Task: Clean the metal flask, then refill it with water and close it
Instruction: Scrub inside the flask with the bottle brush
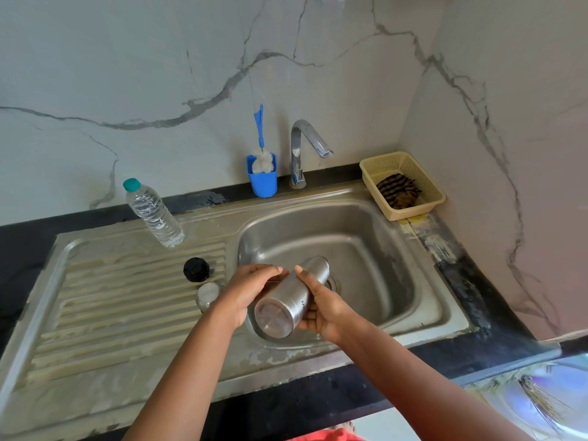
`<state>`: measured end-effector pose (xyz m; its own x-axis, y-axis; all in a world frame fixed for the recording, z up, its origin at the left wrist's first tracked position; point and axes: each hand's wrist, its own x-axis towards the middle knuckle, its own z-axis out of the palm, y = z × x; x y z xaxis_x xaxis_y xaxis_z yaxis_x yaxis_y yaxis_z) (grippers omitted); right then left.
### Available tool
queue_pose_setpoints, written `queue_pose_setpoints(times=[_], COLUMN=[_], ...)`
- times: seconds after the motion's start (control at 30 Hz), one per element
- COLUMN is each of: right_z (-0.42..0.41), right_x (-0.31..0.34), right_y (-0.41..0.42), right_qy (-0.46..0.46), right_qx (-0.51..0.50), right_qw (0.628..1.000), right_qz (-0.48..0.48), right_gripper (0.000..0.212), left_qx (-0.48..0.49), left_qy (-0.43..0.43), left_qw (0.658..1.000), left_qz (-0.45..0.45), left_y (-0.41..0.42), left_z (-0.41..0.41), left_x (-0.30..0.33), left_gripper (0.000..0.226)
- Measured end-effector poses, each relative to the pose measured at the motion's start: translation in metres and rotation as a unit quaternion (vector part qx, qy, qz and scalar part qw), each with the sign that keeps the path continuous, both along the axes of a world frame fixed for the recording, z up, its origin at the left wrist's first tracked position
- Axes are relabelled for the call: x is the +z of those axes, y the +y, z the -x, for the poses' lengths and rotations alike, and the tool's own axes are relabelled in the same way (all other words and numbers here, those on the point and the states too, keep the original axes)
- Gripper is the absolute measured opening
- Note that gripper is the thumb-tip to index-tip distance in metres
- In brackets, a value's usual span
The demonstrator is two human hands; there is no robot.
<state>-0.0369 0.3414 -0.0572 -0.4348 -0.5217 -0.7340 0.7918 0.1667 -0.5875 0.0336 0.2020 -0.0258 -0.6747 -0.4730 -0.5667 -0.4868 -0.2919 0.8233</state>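
While I tilt the flask mouth-down over the sink, my left hand and right hand curl their fingers round it.

Both hands hold the metal flask over the near left part of the sink. The flask is tilted, its base toward the camera and its open mouth pointing away and to the right. The left hand grips it from the left and the right hand from the right, thumb on top.

On the ribbed drainboard lie a black cap and, nearer, a small metal lid. A plastic water bottle stands farther left. By the far wall are a blue cup with a brush, the tap and a yellow basket with a cloth.
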Motion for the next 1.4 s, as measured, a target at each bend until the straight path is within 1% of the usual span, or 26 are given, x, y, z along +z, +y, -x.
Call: queue_pose_setpoints(times=[0.3, 0.43, 0.57, 0.73, 0.87, 0.93, 1.0, 1.03, 1.07, 1.1, 1.17, 1.2, 1.27, 1.33, 1.4], right_z=[0.013, 0.016, 0.017, 0.018, 0.019, 0.020, 0.025, 0.029, 0.033, 0.039, 0.049, 0.052, 0.056, 0.056, 0.056], right_x=[-0.015, -0.019, -0.023, -0.027, -0.022, -0.017, -0.014, -0.012, -0.010, -0.006, 0.001, 0.004, 0.010, 0.016, 0.018], right_y=[0.010, 0.011, 0.014, 0.015, 0.016, 0.015, 0.015, 0.014, 0.015, 0.015, 0.014, 0.013, 0.010, 0.006, 0.001], right_qy=[-0.029, -0.026, -0.044, -0.056, -0.065, -0.032, 0.074, 0.149, 0.228, 0.301, 0.413, 0.453, 0.515, 0.569, 0.603], right_qx=[0.019, 0.024, 0.027, 0.032, 0.041, 0.057, 0.100, 0.131, 0.168, 0.209, 0.290, 0.320, 0.361, 0.392, 0.414], right_qw=[0.999, 0.999, 0.998, 0.998, 0.996, 0.997, 0.989, 0.975, 0.951, 0.919, 0.841, 0.804, 0.742, 0.683, 0.640], right_qz=[-0.017, -0.027, -0.024, -0.028, -0.033, -0.048, -0.080, -0.100, -0.122, -0.145, -0.196, -0.216, -0.234, -0.237, -0.234], right_gripper=[0.076, 0.084, 0.079, 0.079, 0.069, 0.070, 0.072, 0.071, 0.072, 0.075, 0.086, 0.088, 0.083, 0.080, 0.079], left_qx=[0.004, 0.016, 0.021, 0.025, 0.033, 0.041, 0.044, 0.041, 0.039, 0.037, 0.037, 0.032, 0.019, 0.027, 0.059], left_qy=[0.001, -0.005, -0.011, -0.018, -0.014, -0.008, 0.007, 0.019, 0.031, 0.042, 0.057, 0.060, 0.059, 0.056, 0.056], left_qw=[1.000, 1.000, 1.000, 0.999, 0.998, 0.998, 0.998, 0.997, 0.997, 0.997, 0.997, 0.997, 0.998, 0.998, 0.997], left_qz=[-0.006, -0.023, -0.020, -0.026, -0.042, -0.047, -0.054, -0.056, -0.056, -0.053, -0.044, -0.038, -0.016, 0.004, 0.019], left_y=[0.014, 0.018, 0.021, 0.024, 0.025, 0.025, 0.023, 0.021, 0.018, 0.015, 0.010, 0.008, 0.007, 0.008, 0.010], left_z=[0.004, 0.004, 0.004, 0.002, -0.001, -0.001, 0.000, 0.000, 0.000, 0.000, -0.001, -0.001, -0.001, -0.001, -0.001], left_x=[-0.013, -0.016, -0.019, -0.021, -0.023, -0.023, -0.022, -0.020, -0.019, -0.017, -0.011, -0.007, 0.000, 0.003, 0.000], left_gripper=[0.018, 0.017, 0.016, 0.018, 0.021, 0.024, 0.028, 0.030, 0.034, 0.039, 0.052, 0.058, 0.064, 0.060, 0.048])
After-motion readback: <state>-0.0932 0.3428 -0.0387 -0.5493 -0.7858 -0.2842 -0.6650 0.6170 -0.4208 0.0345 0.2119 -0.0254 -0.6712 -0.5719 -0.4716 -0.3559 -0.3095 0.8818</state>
